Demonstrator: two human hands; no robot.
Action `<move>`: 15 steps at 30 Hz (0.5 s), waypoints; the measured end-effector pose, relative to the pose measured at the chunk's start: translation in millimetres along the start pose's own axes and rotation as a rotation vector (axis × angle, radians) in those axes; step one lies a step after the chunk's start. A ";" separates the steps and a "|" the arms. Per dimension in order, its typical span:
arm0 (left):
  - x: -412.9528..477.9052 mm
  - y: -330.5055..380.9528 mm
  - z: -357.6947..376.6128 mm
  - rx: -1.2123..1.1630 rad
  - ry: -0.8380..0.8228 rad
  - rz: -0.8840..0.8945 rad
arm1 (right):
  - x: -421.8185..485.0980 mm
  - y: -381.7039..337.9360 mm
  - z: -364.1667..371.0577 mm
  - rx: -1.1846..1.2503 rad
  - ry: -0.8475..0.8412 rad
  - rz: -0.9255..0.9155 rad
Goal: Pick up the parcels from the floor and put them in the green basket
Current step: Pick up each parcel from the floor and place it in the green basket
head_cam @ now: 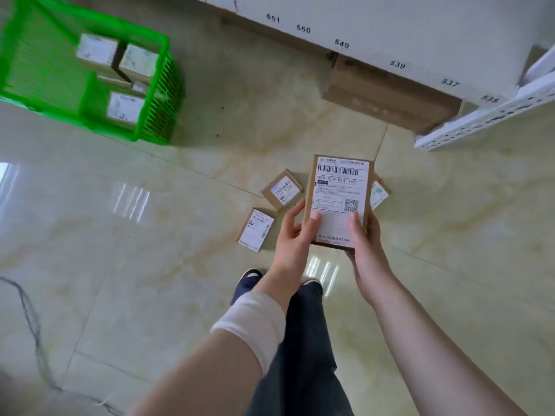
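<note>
I hold a flat brown parcel (pixel 339 190) with a white barcode label up in front of me. My left hand (pixel 292 235) grips its lower left edge and my right hand (pixel 365 238) grips its lower right edge, thumbs on the label. Below it on the tiled floor lie three small labelled parcels: one (pixel 281 189) just left of the held parcel, one (pixel 255 229) nearer my left hand, and one (pixel 379 192) partly hidden behind the held parcel's right side. The green basket (pixel 153 115) stands on the floor at the upper left with several labelled parcels (pixel 126 108) inside.
A large cardboard box (pixel 387 91) sits on the floor under a white numbered shelf (pixel 420 40) at the upper right. A perforated white shelf rail (pixel 486 118) juts out on the right. My legs and shoes (pixel 247 282) are below the hands.
</note>
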State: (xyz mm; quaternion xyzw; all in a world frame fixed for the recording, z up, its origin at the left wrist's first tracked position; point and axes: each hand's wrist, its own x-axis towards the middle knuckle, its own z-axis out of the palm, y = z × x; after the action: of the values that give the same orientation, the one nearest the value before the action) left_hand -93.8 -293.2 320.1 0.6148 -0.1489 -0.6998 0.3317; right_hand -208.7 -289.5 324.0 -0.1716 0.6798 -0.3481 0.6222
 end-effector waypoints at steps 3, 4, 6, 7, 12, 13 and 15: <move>-3.6 19.1 -37.4 -0.040 0.015 0.029 | -8.0 -7.2 43.9 -0.028 -0.069 -0.028; -2.9 24.1 -55.0 -0.048 0.018 0.032 | -8.4 -3.3 61.7 -0.037 -0.079 -0.031; -0.5 32.7 -94.2 -0.059 0.022 0.043 | -9.7 6.2 101.9 -0.056 -0.088 -0.037; 0.1 36.6 -116.5 -0.068 0.025 0.048 | -11.5 11.0 124.1 -0.067 -0.094 -0.042; 10.5 71.5 -243.5 -0.045 -0.024 0.063 | -26.5 37.3 247.5 -0.072 -0.096 -0.025; 14.2 81.0 -268.8 -0.014 -0.031 0.075 | -27.8 42.6 272.9 -0.073 -0.094 -0.027; 19.8 96.8 -315.1 0.005 -0.022 0.073 | -29.4 53.1 322.1 -0.053 -0.088 -0.014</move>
State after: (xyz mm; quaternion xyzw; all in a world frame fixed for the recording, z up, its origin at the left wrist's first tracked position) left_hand 235.2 -314.4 301.8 0.6021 -0.1767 -0.6935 0.3540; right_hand 117.8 -316.4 314.3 -0.2079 0.6596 -0.3265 0.6443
